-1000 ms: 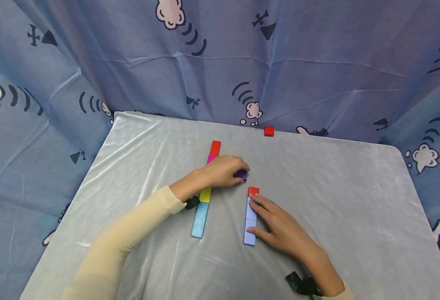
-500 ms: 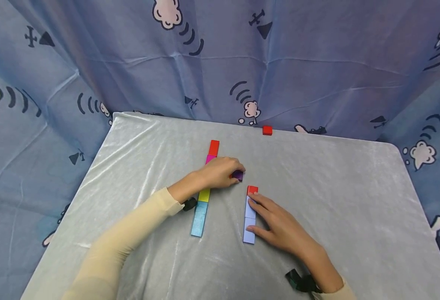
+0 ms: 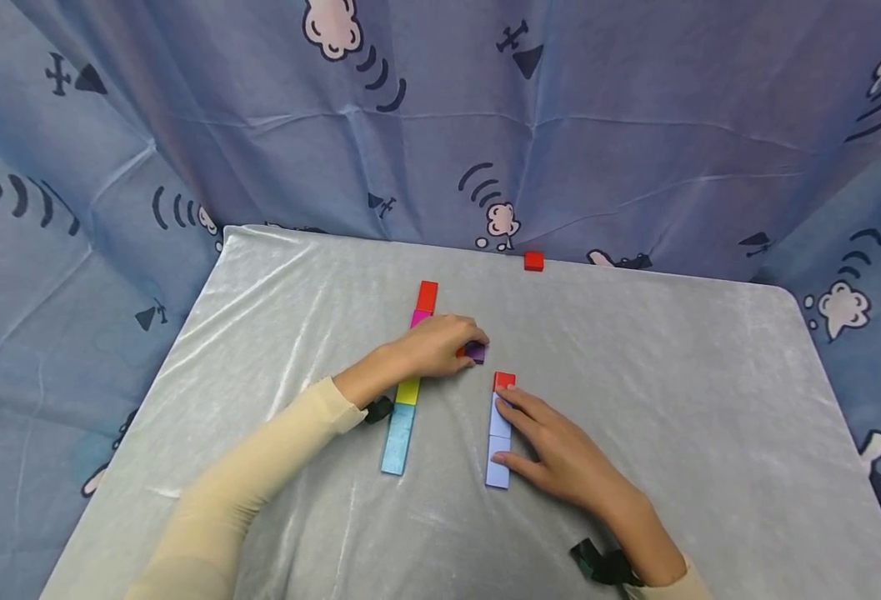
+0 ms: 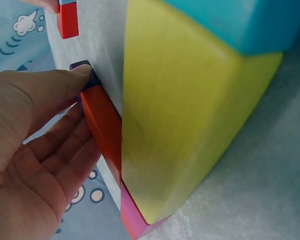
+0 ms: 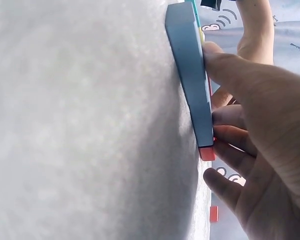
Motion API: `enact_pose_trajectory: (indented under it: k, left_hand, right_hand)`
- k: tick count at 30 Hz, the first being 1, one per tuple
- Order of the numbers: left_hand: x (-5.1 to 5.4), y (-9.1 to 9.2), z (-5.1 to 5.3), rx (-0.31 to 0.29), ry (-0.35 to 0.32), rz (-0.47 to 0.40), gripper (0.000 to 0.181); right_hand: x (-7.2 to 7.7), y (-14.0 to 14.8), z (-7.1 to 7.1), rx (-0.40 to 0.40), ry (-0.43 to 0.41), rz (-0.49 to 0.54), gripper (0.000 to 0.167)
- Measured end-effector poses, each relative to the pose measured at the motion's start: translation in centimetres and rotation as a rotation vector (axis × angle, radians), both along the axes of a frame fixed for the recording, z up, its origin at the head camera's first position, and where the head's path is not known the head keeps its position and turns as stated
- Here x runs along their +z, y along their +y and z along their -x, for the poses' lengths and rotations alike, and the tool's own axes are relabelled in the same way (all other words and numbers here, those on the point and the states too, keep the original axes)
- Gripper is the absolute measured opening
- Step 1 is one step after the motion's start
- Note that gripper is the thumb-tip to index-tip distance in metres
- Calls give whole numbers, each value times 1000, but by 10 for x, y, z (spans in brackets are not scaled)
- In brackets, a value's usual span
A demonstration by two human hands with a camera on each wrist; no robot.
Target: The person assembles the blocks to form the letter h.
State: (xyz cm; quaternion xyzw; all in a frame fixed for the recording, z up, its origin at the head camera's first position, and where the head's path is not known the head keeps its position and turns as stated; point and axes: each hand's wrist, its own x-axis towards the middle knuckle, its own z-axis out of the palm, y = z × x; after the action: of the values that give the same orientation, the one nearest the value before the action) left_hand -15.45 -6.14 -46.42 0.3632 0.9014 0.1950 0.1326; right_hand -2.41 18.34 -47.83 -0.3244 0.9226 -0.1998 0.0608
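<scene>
My left hand (image 3: pixel 440 346) pinches a small purple block (image 3: pixel 476 352) between thumb and fingers. An orange-red block (image 4: pixel 102 120) adjoins it in the left wrist view, largely hidden by the hand from above. Beneath the left wrist runs a row of blocks: red (image 3: pixel 427 296), magenta (image 3: pixel 419 317), yellow (image 3: pixel 407 392) and turquoise (image 3: pixel 397 442); its middle is covered. To the right lies a shorter row of two light blue blocks (image 3: pixel 498 467) with a red block (image 3: pixel 504 380) at the far end. The right hand (image 3: pixel 571 454) rests its loosely spread thumb and fingertips on this row.
A single red block (image 3: pixel 533 262) sits at the far edge of the table, which has a pale grey cloth (image 3: pixel 673 400). Behind it hangs a blue patterned curtain (image 3: pixel 440 133). Dark wrist cameras (image 3: pixel 605 565) are strapped to the arms.
My left hand has drawn the purple block slightly left, toward the long row, and a bit of the red block now shows beside it. The right hand stays on the light blue row.
</scene>
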Motion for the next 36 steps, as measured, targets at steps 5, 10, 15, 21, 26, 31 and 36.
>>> enact_pose_trajectory:
  k: [5,10,15,21,26,31,36]
  left_hand:
    - [-1,-4,-2,20,-16,-1,39]
    - [-1,-5,-2,18,-10,-16,38]
    - [0,-4,-2,14,-11,-10,38]
    - [0,-2,-2,14,-14,-15,38]
    - [0,0,-1,19,-20,-17,40]
    - [-1,0,-1,14,-20,-4,42]
    - [0,0,-1,8,-15,3,45]
  right_hand:
    - [0,-2,1,10,-1,0,78]
    - [0,-2,2,8,4,-3,78]
    - [-1,-1,2,12,1,-1,78]
    - [-1,0,1,1,-5,3,78]
    - [-1,1,1,-12,-18,12,77]
    - [0,1,0,-14,-28,10,77]
    - [0,1,-1,-17,-36,5,77]
